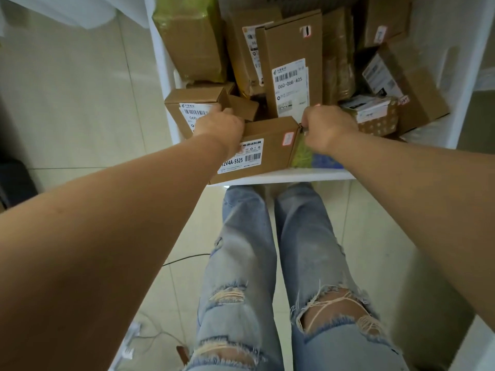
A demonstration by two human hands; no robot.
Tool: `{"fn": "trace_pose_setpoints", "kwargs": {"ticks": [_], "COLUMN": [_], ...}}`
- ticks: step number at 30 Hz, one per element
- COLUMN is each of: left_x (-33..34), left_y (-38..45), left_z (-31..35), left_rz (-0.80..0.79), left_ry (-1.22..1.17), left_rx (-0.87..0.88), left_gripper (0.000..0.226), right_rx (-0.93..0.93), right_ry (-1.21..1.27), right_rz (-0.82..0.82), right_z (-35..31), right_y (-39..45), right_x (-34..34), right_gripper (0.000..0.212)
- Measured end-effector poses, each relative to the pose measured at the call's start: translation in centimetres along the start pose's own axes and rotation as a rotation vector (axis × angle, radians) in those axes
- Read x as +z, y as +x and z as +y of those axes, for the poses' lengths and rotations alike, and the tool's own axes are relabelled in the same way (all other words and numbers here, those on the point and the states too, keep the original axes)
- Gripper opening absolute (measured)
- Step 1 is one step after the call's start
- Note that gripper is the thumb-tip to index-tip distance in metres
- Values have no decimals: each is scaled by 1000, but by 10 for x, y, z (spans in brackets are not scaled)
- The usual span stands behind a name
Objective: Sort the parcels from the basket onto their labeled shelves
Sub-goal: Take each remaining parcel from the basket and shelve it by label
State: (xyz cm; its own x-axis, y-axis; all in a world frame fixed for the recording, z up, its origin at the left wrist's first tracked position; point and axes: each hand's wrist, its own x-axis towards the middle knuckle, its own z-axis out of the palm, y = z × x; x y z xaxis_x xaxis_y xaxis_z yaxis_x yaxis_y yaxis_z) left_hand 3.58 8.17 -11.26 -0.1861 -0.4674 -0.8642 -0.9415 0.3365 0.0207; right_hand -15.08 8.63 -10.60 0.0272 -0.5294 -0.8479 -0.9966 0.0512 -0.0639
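Cardboard parcel (267, 148) at the near edge of the white basket (281, 176) is gripped at both ends by curled left hand (218, 124) and right hand (328, 127), apparently the pick-up step; next, lift it out and read its label.

Matt brown cardboard parcels (267, 151) are wearing glossy paper labels (239, 156) by the hands, white plastic basket (281, 177) is looking smooth, floor tiles (80, 103) are shining glossy.
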Motion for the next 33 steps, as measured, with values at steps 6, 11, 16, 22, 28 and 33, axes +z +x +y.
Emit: {"fn": "trace_pose_setpoints", "kwargs": {"ticks": [6, 11, 16, 22, 28, 33], "left_x": [-4, -38, -101, -151, -152, -140], "left_y": [-9, -29, -50, -68, -87, -87], "left_z": [-2, -8, -9, -14, -14, -8], "left_rz": [-18, -28, 26, 320, 694, 598], "left_ry": [-105, -23, 176, 324, -212, -820], "left_rx": [-26, 89, 274, 270, -16, -191], "left_gripper": [54, 52, 53, 60, 83, 77], "right_rx": [12, -118, -209, -193, -128, -100], "right_ry": [-1, 122, 187, 392, 630, 961], "right_rz": [17, -17, -123, -80, -77, -155], "right_z": [7, 5, 0, 3, 15, 27], "right_y": [-9, -22, -42, -62, -71, -74], "right_x": [-1, -17, -52, -84, -114, -125], "right_gripper": [39, 64, 84, 59, 57, 35]}}
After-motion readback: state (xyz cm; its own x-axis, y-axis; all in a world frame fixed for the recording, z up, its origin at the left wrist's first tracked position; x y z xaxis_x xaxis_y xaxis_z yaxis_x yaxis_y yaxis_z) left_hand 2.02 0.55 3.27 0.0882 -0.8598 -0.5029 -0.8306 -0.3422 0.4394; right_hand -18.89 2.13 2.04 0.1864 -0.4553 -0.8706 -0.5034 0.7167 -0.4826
